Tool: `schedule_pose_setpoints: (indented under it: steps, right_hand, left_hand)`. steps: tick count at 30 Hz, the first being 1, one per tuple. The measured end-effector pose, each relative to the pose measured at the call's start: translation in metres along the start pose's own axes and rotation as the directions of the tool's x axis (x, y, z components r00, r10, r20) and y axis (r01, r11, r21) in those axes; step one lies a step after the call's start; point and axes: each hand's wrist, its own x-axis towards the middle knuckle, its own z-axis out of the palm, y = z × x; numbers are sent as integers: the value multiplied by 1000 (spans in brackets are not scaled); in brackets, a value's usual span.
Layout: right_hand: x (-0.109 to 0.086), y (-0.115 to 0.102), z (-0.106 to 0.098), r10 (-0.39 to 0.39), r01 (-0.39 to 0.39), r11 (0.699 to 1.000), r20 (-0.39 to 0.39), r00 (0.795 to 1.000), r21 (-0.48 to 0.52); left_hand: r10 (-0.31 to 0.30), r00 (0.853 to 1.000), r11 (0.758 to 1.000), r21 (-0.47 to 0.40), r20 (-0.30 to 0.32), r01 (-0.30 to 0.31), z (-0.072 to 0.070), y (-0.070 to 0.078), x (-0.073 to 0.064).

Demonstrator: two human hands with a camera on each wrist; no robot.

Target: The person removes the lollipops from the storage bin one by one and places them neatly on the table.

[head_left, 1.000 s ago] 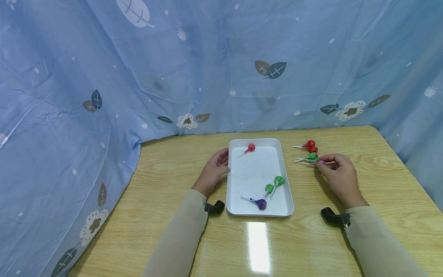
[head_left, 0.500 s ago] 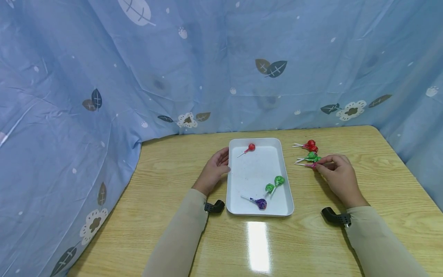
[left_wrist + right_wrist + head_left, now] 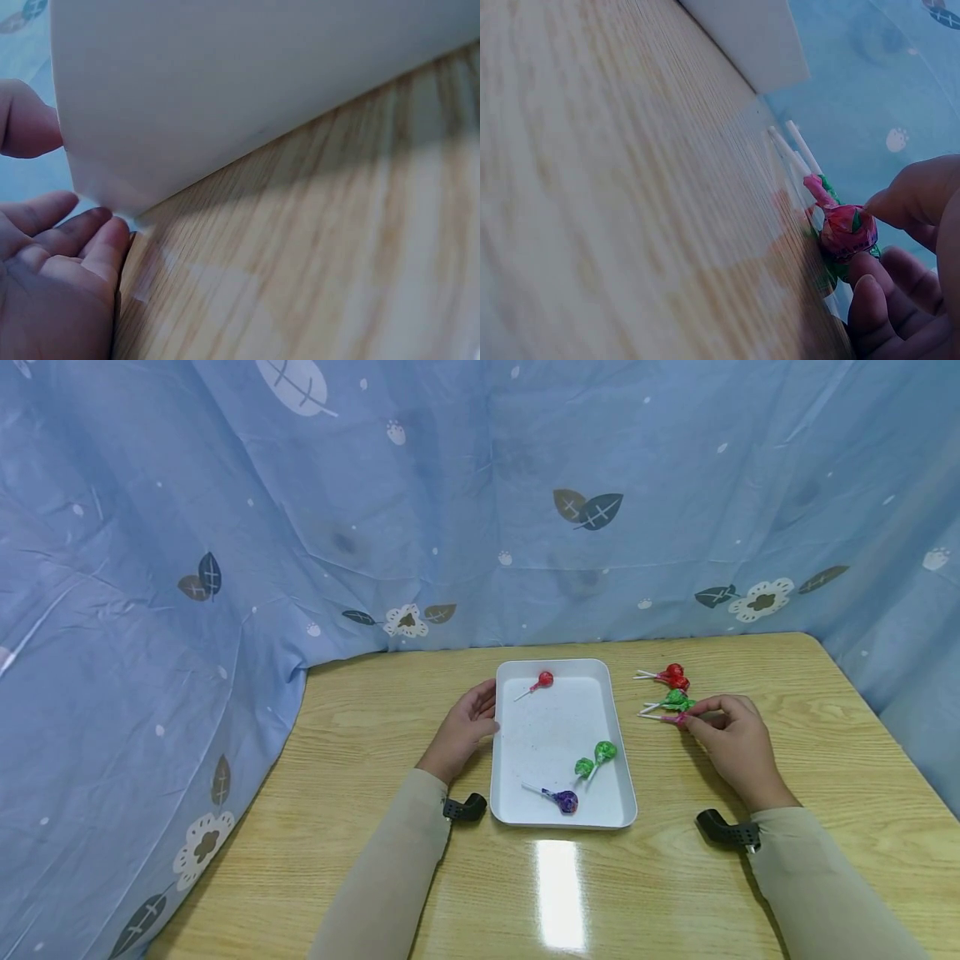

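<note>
My left hand [image 3: 462,727] holds the left wall of a shallow white tray [image 3: 517,752]. In the left wrist view its thumb [image 3: 30,124] hooks over the rim while the other fingers lie by the outer side. To the right of the tray, my right hand [image 3: 731,735] pinches the wrapped head of a pink lollipop [image 3: 847,229], whose white stick points left. Green lollipops [image 3: 677,698] lie right beside it, partly hidden by the fingers. Inside the tray are a red lollipop [image 3: 545,679], two green lollipops [image 3: 605,752] and a purple lollipop [image 3: 566,802].
Red lollipops [image 3: 675,675] lie together behind the green ones on the wooden table [image 3: 360,827]. A blue patterned curtain [image 3: 465,527] hangs along the back and left of the table. Each wrist carries a black strap with a camera mount [image 3: 465,808].
The pink lollipop has shifted slightly toward the front left, apart from the green ones, with my right fingers on its head. My left hand and the tray stay put.
</note>
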Motion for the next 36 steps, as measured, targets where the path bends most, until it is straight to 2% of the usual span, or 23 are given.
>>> schedule_pose_setpoints:
  steps: [7,25,36]
  right_hand:
    - [1,0,-1,3,-3,1000,6,1000,-22]
    - [0,-1,-1,12,-12,1000,0,1000,-2]
    - [1,-2,-2,22,-16,997,-81,996,75]
  left_hand:
    - [-7,1000,1000,1,-11,7,0,2,0]
    - [-21,1000,1000,7,-19,21,1,4,-2]
    - [-38,999,999,32,-29,39,1,4,-2]
